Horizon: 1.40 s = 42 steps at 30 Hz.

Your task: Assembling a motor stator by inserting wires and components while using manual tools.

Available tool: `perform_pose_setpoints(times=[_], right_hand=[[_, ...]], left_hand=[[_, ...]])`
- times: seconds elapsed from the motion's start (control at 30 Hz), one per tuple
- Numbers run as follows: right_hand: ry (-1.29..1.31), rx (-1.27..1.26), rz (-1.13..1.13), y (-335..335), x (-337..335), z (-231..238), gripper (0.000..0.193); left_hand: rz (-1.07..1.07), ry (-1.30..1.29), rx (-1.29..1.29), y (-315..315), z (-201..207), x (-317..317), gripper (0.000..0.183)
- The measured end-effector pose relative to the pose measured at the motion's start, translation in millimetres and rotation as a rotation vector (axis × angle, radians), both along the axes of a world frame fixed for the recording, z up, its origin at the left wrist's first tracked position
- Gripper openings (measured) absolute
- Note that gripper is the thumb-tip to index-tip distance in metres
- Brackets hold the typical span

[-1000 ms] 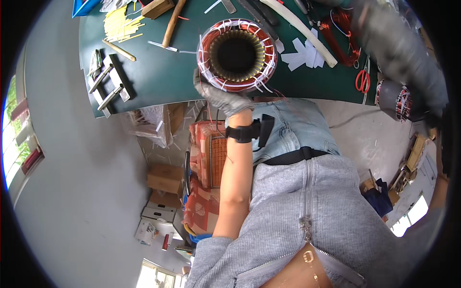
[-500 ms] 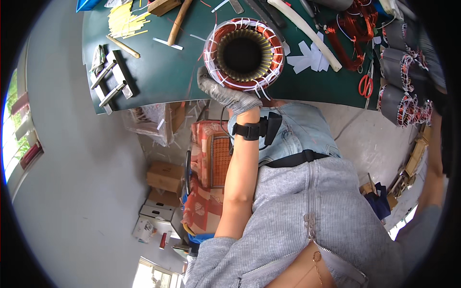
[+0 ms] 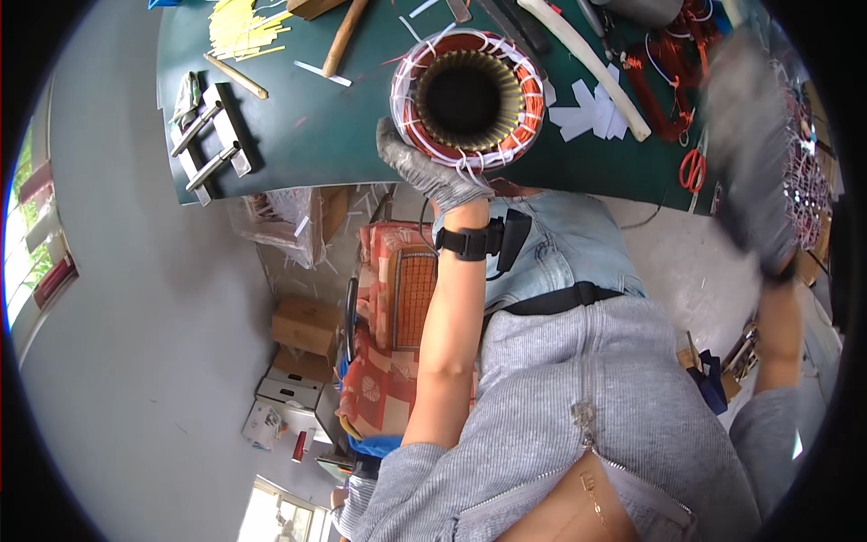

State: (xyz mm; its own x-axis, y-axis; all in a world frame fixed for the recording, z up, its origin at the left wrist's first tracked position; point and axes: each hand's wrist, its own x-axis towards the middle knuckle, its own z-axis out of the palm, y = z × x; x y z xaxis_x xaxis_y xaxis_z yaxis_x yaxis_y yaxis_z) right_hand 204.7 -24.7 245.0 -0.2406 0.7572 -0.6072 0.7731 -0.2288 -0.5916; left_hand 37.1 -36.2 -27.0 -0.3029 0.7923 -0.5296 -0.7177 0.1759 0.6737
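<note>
- That wire ring [image 3: 529, 106] looks heavy, hard; hold its outside.
- Left hand [image 3: 432, 172] cups its side; I can't tell how tight.
- Right hand [image 3: 748, 149]: grip too blurry to tell.

The person wears a grey ribbed top [image 3: 533, 397] with a metal-pulled zip [image 3: 583, 414], lower centre of the frame, a black belt [image 3: 562, 299] and faded light-blue jeans [image 3: 560, 246]. Grey left glove [image 3: 432, 173]; right glove [image 3: 751, 144] blurred. A buckled black wrist strap [image 3: 467, 244] carries a black block [image 3: 515, 240].
</note>
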Motion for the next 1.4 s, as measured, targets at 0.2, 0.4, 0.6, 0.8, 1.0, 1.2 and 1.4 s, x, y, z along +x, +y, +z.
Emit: perform_pose_setpoints(times=[0.2, 0.4, 0.6, 0.8, 1.0, 1.2, 1.4], right_hand=[[-0.34, 0.191, 0.037, -95, 53, -61, 0.047], [-0.184, 0.047, 0.086, -63, 51, -71, 0.032], [-0.058, -0.032, 0.007, -89, 116, -79, 0.027], [0.12, 0.195, -0.34, -196, 200, -73, 0.037], [-0.131, 0.547, 0.598, -45, 72, -63, 0.034], [-1.009, 0.477, 0.478, -65, 68, -94, 0.046], [-0.401, 0.498, 0.682, -54, 119, -68, 0.045]], left_hand=[[-0.13, -0.183, -0.03, 7, 20, 26, 0.043], [-0.005, -0.107, -0.019, 16, 1, 2, 0.041], [-0.046, 0.119, 0.03, -10, 15, -1, 0.043], [-0.06, -0.107, 0.033, -7, 19, 23, 0.043], [0.035, 0.108, -0.116, 2, 25, -4, 0.055], [0.086, 0.823, 0.211, 4, 9, 5, 0.058], [0.073, 1.068, 0.253, 2, 12, -11, 0.047]])
